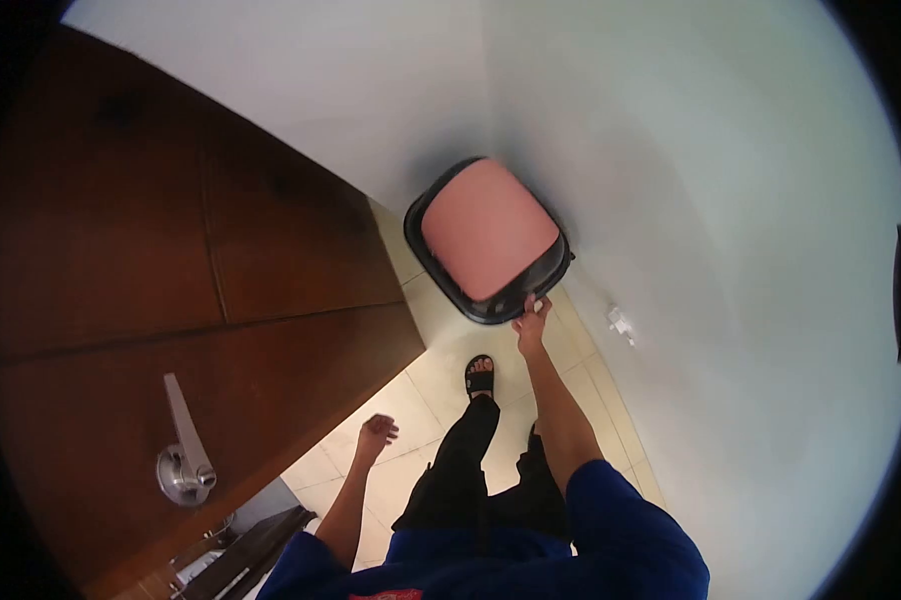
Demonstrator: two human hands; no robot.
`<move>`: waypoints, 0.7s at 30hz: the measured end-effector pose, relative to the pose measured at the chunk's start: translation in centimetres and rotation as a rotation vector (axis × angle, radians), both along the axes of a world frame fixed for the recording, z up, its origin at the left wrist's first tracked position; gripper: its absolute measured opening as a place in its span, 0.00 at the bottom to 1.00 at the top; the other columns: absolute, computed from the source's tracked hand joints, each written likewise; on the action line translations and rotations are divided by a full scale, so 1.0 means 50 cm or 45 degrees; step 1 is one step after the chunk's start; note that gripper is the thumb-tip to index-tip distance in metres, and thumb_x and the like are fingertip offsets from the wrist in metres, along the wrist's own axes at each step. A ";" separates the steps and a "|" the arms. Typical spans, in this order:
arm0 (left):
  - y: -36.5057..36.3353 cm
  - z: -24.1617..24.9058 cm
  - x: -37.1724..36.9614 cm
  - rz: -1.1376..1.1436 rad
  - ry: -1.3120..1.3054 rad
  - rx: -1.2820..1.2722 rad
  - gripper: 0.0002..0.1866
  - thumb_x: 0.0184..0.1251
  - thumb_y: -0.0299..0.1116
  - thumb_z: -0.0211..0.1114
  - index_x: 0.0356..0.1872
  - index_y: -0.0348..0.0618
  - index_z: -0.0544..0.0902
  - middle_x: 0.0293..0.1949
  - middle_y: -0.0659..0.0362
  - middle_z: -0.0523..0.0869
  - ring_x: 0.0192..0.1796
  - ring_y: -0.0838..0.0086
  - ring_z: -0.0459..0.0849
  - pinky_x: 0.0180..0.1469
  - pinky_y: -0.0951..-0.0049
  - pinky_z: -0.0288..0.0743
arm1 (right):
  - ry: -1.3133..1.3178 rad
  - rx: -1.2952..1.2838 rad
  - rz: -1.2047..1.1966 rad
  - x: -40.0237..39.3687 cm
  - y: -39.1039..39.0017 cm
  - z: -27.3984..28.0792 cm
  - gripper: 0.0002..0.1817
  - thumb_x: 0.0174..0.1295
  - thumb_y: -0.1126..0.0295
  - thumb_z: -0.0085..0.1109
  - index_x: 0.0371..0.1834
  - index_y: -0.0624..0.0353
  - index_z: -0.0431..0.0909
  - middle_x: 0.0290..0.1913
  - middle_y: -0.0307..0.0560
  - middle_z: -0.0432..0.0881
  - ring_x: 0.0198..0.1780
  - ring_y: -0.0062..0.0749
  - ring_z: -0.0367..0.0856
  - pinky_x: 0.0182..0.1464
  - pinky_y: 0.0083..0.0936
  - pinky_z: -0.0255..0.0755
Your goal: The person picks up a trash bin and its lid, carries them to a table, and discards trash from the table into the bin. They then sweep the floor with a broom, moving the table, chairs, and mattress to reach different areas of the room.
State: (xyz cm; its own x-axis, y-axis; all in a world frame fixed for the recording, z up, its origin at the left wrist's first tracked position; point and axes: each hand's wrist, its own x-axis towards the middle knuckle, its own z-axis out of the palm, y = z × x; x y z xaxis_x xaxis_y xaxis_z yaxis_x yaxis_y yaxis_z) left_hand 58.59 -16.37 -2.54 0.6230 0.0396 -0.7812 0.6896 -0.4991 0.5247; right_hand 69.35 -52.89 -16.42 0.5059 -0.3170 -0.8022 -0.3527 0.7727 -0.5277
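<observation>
A rounded-square bin [490, 229] with a pink top panel and a black rim stands in the corner between two pale walls. At its near edge is my right hand [533, 322], with the thumb and fingers closed on the black rim. My left hand [377, 436] hangs in the air beside my leg, holding nothing, with its fingers loosely bent and apart. Below the bin's near edge, my foot in a black sandal [480, 376] rests on the tiles. The inside of the bin is hidden from above.
A brown wooden door [301, 245] with a silver lever handle [187, 450] fills the left side. A white wall socket or plug [621, 325] sits low on the right wall [731, 270]. Beige floor tiles [421, 395] run underneath. Dark items [256, 555] lie past the door's lower edge.
</observation>
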 end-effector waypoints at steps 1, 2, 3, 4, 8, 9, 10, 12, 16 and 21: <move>-0.018 -0.029 0.035 0.020 -0.004 -0.007 0.07 0.64 0.33 0.50 0.36 0.43 0.74 0.30 0.58 0.82 0.28 0.76 0.80 0.26 0.78 0.73 | -0.004 -0.013 0.037 -0.042 -0.019 0.003 0.25 0.59 0.49 0.48 0.54 0.41 0.51 0.39 0.37 0.70 0.34 0.23 0.68 0.33 0.25 0.63; -0.033 -0.066 0.058 0.029 -0.046 -0.064 0.09 0.64 0.36 0.50 0.37 0.44 0.73 0.29 0.59 0.81 0.28 0.77 0.80 0.25 0.77 0.72 | -0.018 -0.025 0.077 -0.095 -0.039 0.011 0.25 0.59 0.50 0.47 0.56 0.40 0.50 0.43 0.39 0.70 0.35 0.25 0.69 0.34 0.28 0.63; -0.044 -0.107 0.090 0.125 -0.054 -0.198 0.10 0.62 0.40 0.52 0.37 0.46 0.74 0.30 0.60 0.80 0.29 0.76 0.79 0.27 0.75 0.72 | 0.030 -0.033 0.136 -0.152 -0.059 0.020 0.25 0.60 0.52 0.46 0.57 0.40 0.51 0.43 0.39 0.71 0.36 0.27 0.70 0.39 0.33 0.63; -0.072 -0.141 0.131 0.092 -0.086 -0.124 0.15 0.61 0.46 0.51 0.39 0.47 0.73 0.31 0.61 0.79 0.30 0.76 0.79 0.27 0.75 0.72 | 0.034 -0.067 0.150 -0.210 -0.072 0.025 0.23 0.60 0.54 0.46 0.56 0.42 0.54 0.43 0.39 0.71 0.36 0.28 0.71 0.37 0.31 0.66; -0.217 -0.207 0.254 -0.212 -0.474 0.023 0.24 0.65 0.51 0.43 0.47 0.40 0.71 0.39 0.55 0.79 0.38 0.67 0.78 0.40 0.68 0.72 | 0.304 -0.132 0.444 -0.409 -0.140 0.054 0.17 0.60 0.57 0.45 0.49 0.50 0.63 0.42 0.40 0.71 0.36 0.27 0.74 0.31 0.29 0.73; -0.250 -0.200 0.263 -0.412 -0.312 -0.017 0.24 0.65 0.52 0.43 0.46 0.40 0.71 0.38 0.53 0.79 0.39 0.65 0.78 0.42 0.67 0.71 | 0.249 -0.113 0.477 -0.452 -0.152 0.051 0.15 0.61 0.59 0.44 0.47 0.52 0.64 0.41 0.41 0.72 0.38 0.27 0.75 0.34 0.32 0.74; -0.281 -0.191 0.265 -0.609 -0.148 -0.057 0.25 0.65 0.52 0.43 0.45 0.39 0.72 0.37 0.52 0.80 0.40 0.64 0.78 0.43 0.66 0.71 | 0.271 -0.147 0.477 -0.486 -0.161 0.042 0.13 0.61 0.61 0.44 0.46 0.53 0.65 0.41 0.41 0.73 0.37 0.27 0.75 0.34 0.33 0.75; -0.299 -0.195 0.250 -0.864 -0.024 -0.086 0.26 0.64 0.53 0.42 0.43 0.38 0.73 0.35 0.50 0.80 0.41 0.61 0.79 0.44 0.65 0.70 | 0.261 -0.143 0.452 -0.520 -0.178 0.038 0.10 0.61 0.64 0.44 0.43 0.54 0.67 0.38 0.40 0.73 0.35 0.25 0.75 0.34 0.30 0.75; -0.312 -0.186 0.227 -1.060 -0.093 0.038 0.27 0.65 0.54 0.40 0.39 0.37 0.73 0.35 0.45 0.80 0.42 0.55 0.78 0.44 0.62 0.70 | 0.191 -0.029 0.434 -0.569 -0.195 0.004 0.07 0.62 0.68 0.46 0.38 0.58 0.70 0.31 0.37 0.74 0.31 0.20 0.74 0.33 0.23 0.74; -0.300 -0.200 0.253 -1.295 -0.219 0.313 0.28 0.65 0.54 0.38 0.36 0.35 0.74 0.34 0.41 0.79 0.42 0.50 0.76 0.44 0.57 0.68 | 0.256 -0.011 0.435 -0.547 -0.204 0.006 0.06 0.61 0.70 0.46 0.35 0.59 0.70 0.28 0.37 0.74 0.28 0.20 0.73 0.32 0.22 0.72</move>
State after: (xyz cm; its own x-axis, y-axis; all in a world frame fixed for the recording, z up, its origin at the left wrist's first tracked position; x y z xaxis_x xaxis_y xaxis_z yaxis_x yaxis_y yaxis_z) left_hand 71.26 -31.37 -12.55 0.5532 -0.4175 -0.7208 -0.1863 -0.9054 0.3815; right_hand 41.98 -63.07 -16.14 0.4164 -0.1644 -0.8942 -0.6859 0.5888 -0.4277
